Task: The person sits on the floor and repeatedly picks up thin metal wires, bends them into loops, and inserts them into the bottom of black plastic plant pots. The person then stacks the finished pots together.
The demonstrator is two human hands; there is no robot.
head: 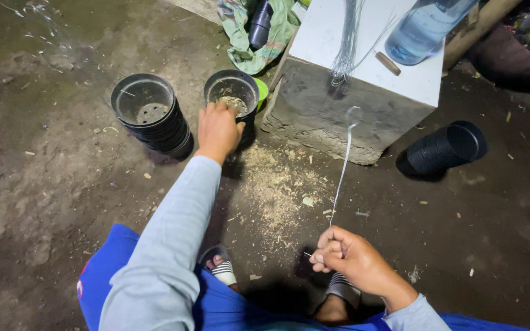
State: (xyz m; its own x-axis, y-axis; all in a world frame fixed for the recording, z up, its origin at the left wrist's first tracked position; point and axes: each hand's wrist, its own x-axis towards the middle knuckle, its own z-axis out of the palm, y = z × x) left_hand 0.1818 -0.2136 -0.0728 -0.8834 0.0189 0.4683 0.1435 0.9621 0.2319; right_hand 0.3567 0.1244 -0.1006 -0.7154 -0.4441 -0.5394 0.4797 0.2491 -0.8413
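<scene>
Head view shows the right hand (354, 260) with fingers pinched shut on a thin wire (341, 178), whose long axis runs up and away toward the concrete block (332, 113). Left hand (218, 130) reaches farther out, fingers curled over the rim of a black pot (231, 92), beside a stack of pots (151, 116).

The water bottle (423, 27) at the upper right was cut off by the top edge; the left hand (218, 130) hid part of the pot (231, 92) rim.
</scene>
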